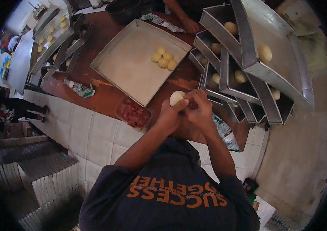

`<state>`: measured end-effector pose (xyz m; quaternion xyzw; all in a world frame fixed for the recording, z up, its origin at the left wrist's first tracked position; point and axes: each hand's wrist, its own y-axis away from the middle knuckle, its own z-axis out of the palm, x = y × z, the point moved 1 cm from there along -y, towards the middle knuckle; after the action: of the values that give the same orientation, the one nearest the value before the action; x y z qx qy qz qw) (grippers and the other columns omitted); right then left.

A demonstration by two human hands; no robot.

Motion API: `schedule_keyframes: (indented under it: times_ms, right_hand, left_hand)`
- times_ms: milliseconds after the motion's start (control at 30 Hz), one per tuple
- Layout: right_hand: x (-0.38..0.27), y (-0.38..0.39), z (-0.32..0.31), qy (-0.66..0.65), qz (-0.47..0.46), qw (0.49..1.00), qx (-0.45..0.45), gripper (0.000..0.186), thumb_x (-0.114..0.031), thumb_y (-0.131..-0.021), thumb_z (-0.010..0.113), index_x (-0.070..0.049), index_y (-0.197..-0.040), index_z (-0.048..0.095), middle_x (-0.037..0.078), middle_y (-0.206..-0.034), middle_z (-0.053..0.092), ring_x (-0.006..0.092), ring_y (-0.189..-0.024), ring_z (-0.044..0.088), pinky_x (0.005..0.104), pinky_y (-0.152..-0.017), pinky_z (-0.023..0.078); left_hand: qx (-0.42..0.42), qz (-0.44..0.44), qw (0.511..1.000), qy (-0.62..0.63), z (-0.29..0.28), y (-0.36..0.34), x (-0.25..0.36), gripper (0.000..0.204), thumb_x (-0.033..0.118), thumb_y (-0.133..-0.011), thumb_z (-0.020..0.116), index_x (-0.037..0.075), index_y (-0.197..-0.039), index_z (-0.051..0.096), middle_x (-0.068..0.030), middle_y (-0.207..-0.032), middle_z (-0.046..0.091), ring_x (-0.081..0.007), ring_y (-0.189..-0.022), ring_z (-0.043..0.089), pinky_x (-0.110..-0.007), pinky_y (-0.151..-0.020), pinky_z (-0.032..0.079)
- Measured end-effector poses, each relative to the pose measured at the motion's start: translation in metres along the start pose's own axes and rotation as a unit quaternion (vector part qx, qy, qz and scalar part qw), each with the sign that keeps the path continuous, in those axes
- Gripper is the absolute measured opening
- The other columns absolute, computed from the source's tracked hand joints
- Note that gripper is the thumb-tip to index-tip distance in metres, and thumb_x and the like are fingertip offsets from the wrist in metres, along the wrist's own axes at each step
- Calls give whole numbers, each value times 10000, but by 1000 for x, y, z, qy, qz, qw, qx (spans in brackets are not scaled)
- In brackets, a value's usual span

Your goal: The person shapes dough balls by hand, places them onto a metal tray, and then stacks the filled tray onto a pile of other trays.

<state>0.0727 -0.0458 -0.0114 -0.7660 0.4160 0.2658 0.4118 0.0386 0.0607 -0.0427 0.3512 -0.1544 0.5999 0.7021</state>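
Both hands meet over the counter: left hand (pixel 170 112) cups the dough ball (pixel 177 97) to steady it, right hand (pixel 199 107) curls closed, pinching its side; filling tub (pixel 134 113) just left.

The brown bench (pixel 105 92) has a white-tiled front edge. On it lie a large square tray (pixel 129 69) mid-bench, a clear tub of red filling (pixel 134 113) at the front edge, stacked metal tins (pixel 248 73) at the right end, and 3 plastic wrappers

pale cream dough ball (pixel 176 97), grey metal tray (pixel 125 65), red-brown counter (pixel 105 96)
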Motion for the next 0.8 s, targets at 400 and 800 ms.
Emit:
schedule_keyframes:
  times_ms: [400,800]
  right_hand:
    - [-6,15,-9,49,-149,984,82,235,45,-562,656,-19,-771,569,105,-795,568,286,-787,529,349,-716,433]
    - [-12,21,-27,21,-42,992,116,256,39,-563,658,-38,-789,565,74,-750,570,271,-756,540,341,-691,449]
  left_hand:
    - [65,-68,993,68,12,6,-5,326,232,-831,590,-4,-1039,501,-62,-975,547,-139,-849,547,-275,-735,457]
    - [8,7,999,32,28,19,-21,290,157,-816,600,1,-1043,508,-69,-985,543,-146,-887,537,-288,-769,454]
